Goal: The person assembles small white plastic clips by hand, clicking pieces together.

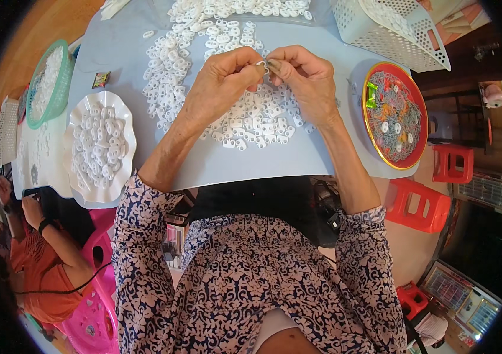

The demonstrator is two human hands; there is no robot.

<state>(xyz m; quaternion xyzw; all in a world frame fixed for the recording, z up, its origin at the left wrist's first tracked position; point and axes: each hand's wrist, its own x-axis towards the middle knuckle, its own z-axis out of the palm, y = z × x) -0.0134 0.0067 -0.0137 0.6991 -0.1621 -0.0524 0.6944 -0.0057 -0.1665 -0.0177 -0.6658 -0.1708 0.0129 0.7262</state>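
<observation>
One white piece [261, 64] (plastic-looking) between bent fingers [250, 75], ovals [251, 123] beneath

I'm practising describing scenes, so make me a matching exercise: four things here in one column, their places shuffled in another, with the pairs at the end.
Things:
1. Scalloped dish
2. Round tray
3. Green basket
4. Small white piece

Places:
A. Between the left hand and right hand
B. Farthest left of the four
C. At the table's near left corner
D. Right of both hands

Pairs: 1-C, 2-D, 3-B, 4-A
</observation>
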